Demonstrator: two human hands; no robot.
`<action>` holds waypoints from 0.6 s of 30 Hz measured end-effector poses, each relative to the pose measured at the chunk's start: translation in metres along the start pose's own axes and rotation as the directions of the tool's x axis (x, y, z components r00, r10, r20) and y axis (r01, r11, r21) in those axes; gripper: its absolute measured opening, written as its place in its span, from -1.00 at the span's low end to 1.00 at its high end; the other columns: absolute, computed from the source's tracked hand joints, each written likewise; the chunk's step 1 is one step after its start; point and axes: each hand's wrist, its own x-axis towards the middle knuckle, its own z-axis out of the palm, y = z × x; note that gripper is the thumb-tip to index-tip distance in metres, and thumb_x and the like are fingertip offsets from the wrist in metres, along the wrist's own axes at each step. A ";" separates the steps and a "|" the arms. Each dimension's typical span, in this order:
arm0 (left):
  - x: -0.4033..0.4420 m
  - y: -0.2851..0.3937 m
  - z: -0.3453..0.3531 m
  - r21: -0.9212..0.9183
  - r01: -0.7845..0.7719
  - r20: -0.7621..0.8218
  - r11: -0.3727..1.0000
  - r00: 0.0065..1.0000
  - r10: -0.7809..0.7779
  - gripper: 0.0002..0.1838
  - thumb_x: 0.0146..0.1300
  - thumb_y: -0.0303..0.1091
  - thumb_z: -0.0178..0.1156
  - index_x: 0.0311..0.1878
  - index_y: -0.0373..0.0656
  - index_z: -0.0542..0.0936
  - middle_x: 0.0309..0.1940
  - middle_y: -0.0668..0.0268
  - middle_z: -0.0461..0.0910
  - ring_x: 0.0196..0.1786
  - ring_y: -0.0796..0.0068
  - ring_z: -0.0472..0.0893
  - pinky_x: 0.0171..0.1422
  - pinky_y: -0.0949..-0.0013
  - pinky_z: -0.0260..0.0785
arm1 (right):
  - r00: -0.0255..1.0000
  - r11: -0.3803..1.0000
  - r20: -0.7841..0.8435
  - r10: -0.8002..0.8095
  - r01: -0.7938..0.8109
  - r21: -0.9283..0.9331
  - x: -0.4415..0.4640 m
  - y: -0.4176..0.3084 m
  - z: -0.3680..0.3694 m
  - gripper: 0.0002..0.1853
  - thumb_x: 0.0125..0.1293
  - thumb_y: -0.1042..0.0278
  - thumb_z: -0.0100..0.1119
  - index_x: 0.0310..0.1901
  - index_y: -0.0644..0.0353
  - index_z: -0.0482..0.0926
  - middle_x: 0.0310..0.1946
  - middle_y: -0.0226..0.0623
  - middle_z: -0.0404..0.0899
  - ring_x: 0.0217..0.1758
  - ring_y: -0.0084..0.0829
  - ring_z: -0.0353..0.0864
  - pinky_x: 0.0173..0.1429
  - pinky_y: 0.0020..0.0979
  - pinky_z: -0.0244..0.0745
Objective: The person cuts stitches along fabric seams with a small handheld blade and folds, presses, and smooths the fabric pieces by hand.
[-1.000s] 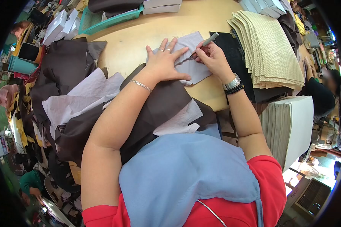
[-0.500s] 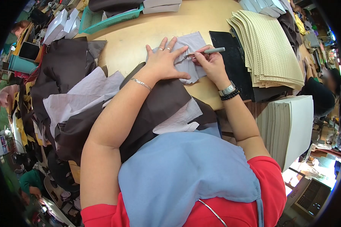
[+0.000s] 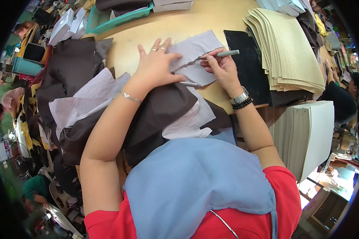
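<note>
My left hand (image 3: 155, 65) has its fingers spread at the left edge of a pale grey cloth (image 3: 197, 46) with a raised fold or slit across it. My right hand (image 3: 221, 65) is closed round a grey-capped pen-like tool (image 3: 228, 53), its thin tip over the cloth's middle. A second slim light tool (image 3: 190, 84) lies by the cloth's lower edge, near my left thumb. Dark brown fabric (image 3: 159, 109) with pale lining (image 3: 187, 119) is bunched below my left hand.
A black sheet (image 3: 247, 63) and a stack of cream textured sheets (image 3: 285, 51) lie to the right. Thick white boards (image 3: 313, 135) stand lower right. A teal tray (image 3: 123, 18) is at the back. More dark fabric (image 3: 66, 67) covers the left. Other people are at both sides.
My left hand has moved left, uncovering more of the pale cloth and the slim light tool. The brown fabric has shifted. My right hand's tool has tipped from upright to nearly level.
</note>
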 end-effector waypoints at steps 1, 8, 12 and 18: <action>-0.006 0.001 0.001 -0.007 0.030 0.004 1.000 1.000 -0.030 -0.08 -0.17 0.38 0.43 0.37 0.39 0.51 0.57 0.05 0.12 0.62 -0.10 0.05 0.42 -0.70 -0.28 | 1.000 1.000 0.008 -0.021 0.021 -0.023 0.000 -0.001 0.000 -0.90 0.52 0.36 0.11 -0.06 0.13 0.42 -0.10 -0.38 0.68 -0.08 -0.59 0.72 -0.09 -0.62 0.60; -0.023 0.002 0.016 -0.077 0.124 -0.035 0.989 0.991 -0.127 -0.04 -0.20 0.48 0.41 0.41 0.58 0.44 0.60 0.06 0.05 0.62 -0.21 0.00 0.37 -0.73 -0.23 | 0.967 0.978 0.178 -0.181 0.196 -0.075 -0.003 -0.012 0.019 -0.88 0.48 0.43 0.13 -0.05 0.23 0.47 -0.16 -0.33 0.65 -0.07 -0.53 0.71 -0.02 -0.50 0.61; -0.025 -0.001 0.024 -0.163 0.101 -0.073 0.982 0.991 -0.114 0.01 -0.26 0.47 0.42 0.41 0.54 0.44 0.60 0.02 0.04 0.63 -0.21 -0.05 0.37 -0.74 -0.26 | 0.947 0.965 0.262 -0.189 0.228 -0.128 -0.003 -0.015 0.035 -0.87 0.42 0.47 0.19 -0.07 0.28 0.49 -0.20 -0.27 0.65 -0.10 -0.46 0.71 -0.06 -0.41 0.65; -0.024 -0.003 0.030 -0.211 0.099 -0.092 0.972 0.988 -0.121 0.04 -0.30 0.49 0.43 0.41 0.53 0.44 0.61 0.02 0.02 0.64 -0.20 -0.09 0.36 -0.75 -0.26 | 0.930 0.944 0.299 -0.211 0.274 -0.183 -0.005 -0.019 0.044 -0.86 0.41 0.47 0.21 -0.09 0.30 0.49 -0.21 -0.25 0.66 -0.14 -0.45 0.73 -0.15 -0.39 0.69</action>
